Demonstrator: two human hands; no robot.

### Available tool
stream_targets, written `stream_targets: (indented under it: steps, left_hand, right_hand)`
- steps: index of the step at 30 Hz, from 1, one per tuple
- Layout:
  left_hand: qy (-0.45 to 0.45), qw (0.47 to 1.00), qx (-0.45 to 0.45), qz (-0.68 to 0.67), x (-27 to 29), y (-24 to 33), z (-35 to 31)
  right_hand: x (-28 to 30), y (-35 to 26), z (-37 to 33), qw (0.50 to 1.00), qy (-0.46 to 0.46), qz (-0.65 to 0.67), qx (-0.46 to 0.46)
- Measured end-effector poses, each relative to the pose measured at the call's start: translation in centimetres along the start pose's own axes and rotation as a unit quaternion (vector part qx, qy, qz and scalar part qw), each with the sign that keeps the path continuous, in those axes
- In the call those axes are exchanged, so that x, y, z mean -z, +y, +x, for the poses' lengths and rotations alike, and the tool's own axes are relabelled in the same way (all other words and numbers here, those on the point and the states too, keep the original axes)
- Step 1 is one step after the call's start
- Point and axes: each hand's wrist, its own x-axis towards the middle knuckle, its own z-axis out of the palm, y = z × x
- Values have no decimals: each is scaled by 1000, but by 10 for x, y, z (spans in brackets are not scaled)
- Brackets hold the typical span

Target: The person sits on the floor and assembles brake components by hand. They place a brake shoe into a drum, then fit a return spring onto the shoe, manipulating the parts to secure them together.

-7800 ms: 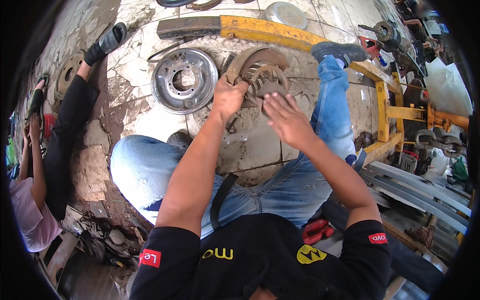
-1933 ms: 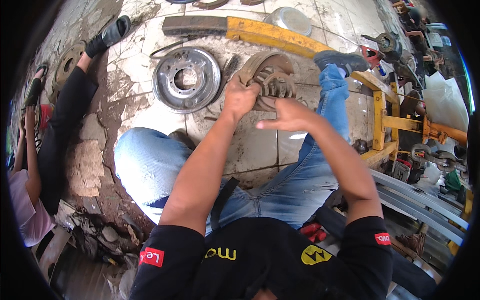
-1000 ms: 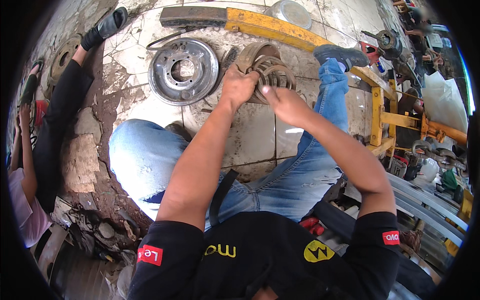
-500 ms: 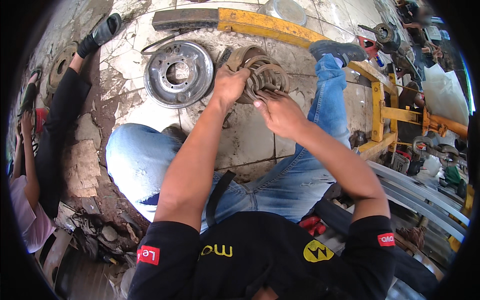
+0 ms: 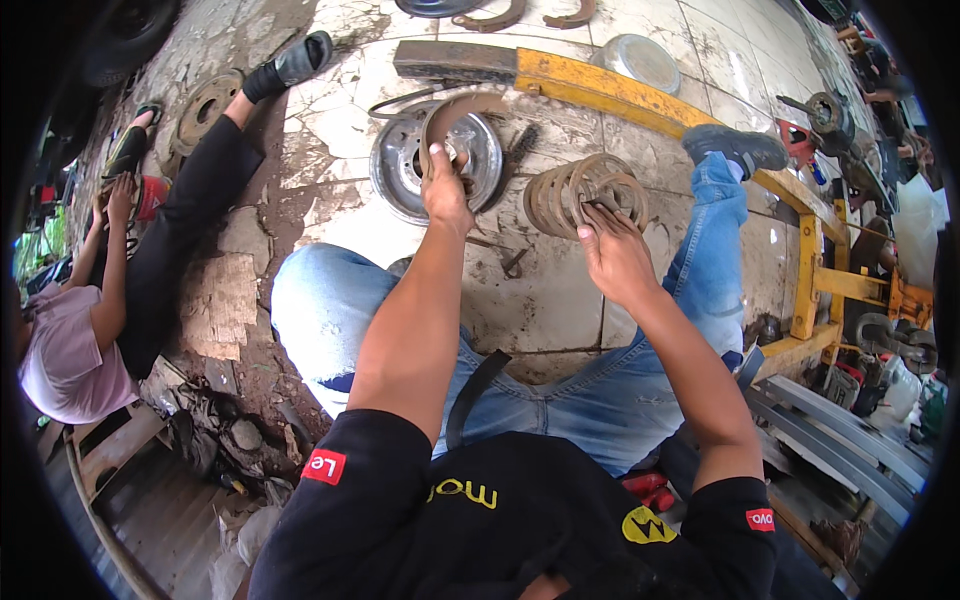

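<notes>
My left hand [image 5: 446, 190] is closed on the lower end of a curved brown brake shoe [image 5: 446, 112]. That shoe is raised over a round silver metal plate [image 5: 392, 172] with a centre hole, partly covering it. My right hand [image 5: 618, 252] has its fingers closed at the near rim of a rusty coil spring [image 5: 560, 200]. The spring lies on its side on the tiles between my legs. Dark grime or a dark piece shows at the right fingertips; I cannot tell which. A dark brush-like strip [image 5: 520, 145] lies between plate and spring.
A yellow metal beam [image 5: 600, 80] crosses beyond the parts and joins a yellow frame [image 5: 808, 275] at right. A round metal pan [image 5: 642, 62] and another curved shoe [image 5: 570, 12] lie farther off. Another person [image 5: 85, 340] sits at left, legs stretched out. Metal rails [image 5: 840, 430] are at right.
My left hand has drawn the brake shoe away from the spring, leftward over the silver plate. My right hand stays at the spring. The view has turned left.
</notes>
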Motion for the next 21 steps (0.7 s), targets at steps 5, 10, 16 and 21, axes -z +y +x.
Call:
stream_targets:
  steps: [5,10,16,21]
  left_hand:
    - [67,997,38,-3,37,-10,22]
    - [192,969,146,63,29,4,27]
    - [200,923,59,324,65,-22,44]
    - [-43,851,-144,504,-6,2,-15]
  right_hand:
    - [-3,-9,5,1000,6,-12,10]
    - [-2,-13,6,1000,-1,-23,-2]
    - [-4,-15,8,999,-9,-32,-1]
    - [-5,-17,12,1000,22,3,-13]
